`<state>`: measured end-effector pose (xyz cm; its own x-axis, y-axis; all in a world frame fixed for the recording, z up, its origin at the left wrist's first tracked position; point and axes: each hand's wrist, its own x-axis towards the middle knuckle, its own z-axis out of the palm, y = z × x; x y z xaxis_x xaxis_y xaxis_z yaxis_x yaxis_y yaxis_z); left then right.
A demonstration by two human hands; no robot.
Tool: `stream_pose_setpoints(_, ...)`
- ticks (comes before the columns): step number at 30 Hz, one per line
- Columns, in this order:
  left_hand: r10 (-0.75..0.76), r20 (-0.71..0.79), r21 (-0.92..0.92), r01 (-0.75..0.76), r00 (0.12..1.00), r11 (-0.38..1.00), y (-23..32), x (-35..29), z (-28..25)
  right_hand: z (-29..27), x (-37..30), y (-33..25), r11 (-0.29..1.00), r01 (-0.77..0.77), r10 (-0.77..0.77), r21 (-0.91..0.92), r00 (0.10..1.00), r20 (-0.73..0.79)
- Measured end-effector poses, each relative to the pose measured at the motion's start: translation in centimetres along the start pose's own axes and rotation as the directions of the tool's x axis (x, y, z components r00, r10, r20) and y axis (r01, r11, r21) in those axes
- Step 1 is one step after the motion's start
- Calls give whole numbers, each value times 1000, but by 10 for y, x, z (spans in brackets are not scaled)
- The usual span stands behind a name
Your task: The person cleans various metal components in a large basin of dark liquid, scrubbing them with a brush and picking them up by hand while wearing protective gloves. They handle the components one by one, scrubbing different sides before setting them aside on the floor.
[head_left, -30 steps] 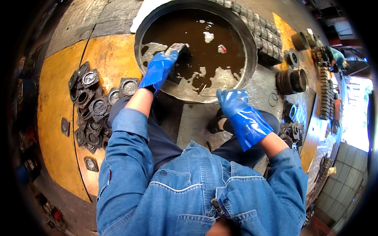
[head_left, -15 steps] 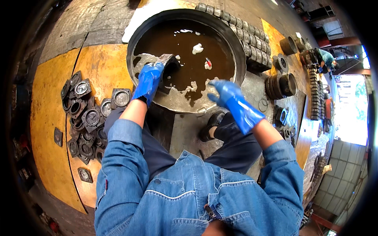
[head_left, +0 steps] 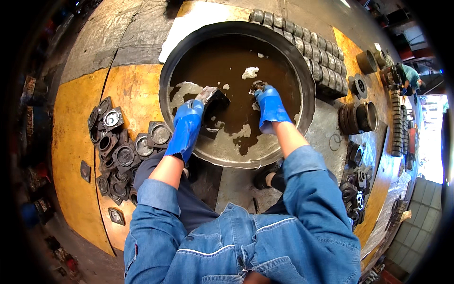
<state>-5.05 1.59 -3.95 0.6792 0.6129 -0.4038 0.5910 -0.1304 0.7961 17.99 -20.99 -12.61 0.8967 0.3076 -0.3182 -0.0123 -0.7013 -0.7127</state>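
A large round black tub (head_left: 166, 94) of brown, foamy water stands in front of me. My left hand (head_left: 189, 116), in a blue rubber glove, is closed around the near edge of a dark metal part (head_left: 216, 98) with a hollow in its side. It holds this part at the water's surface on the left of the tub. My right hand (head_left: 270, 102), gloved alike, reaches into the water right of the middle. Its fingers are curled at the surface, by a small dark and foamy patch; what they grip is mostly hidden.
Square dark metal parts with round openings (head_left: 125, 155) lie heaped on yellow boards at left. Rows of dark cylindrical parts (head_left: 302, 45) are stacked behind the tub. Rings (head_left: 350, 118) and more parts stand at right. A person (head_left: 410, 78) bends over at far right.
My right hand has moved forward from the near right rim to the water where a small red and white thing floated; that thing is now hidden. My left hand keeps hold of the metal part.
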Motion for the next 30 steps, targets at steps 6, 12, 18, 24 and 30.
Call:
stream_pose_setpoints(6, 80, 12, -241, -75, 997, 968, -1, -9, -8, -74, -73, -81, 975, 36, -29, -218, 999, 34)
stream_pose_setpoints(12, 368, 76, 315, -373, 927, 873, 24, -33, -28, -97, -152, -94, 978, 149, -138, -145, 987, 84)
stream_pose_setpoints(18, 495, 111, 565, -465, 862, 682, 20, -36, -30, -36, -181, -92, 953, 303, -298, -1, 938, 174)
stream_pose_setpoints(24, 451, 110, 591, -423, 886, 687, 28, -39, -30, 8, -175, -103, 988, 115, -142, 104, 939, 312)
stream_pose_setpoints(30, 410, 80, 604, -372, 908, 705, 31, -44, -31, 7, -164, -108, 854, 126, -229, 504, 962, 147)
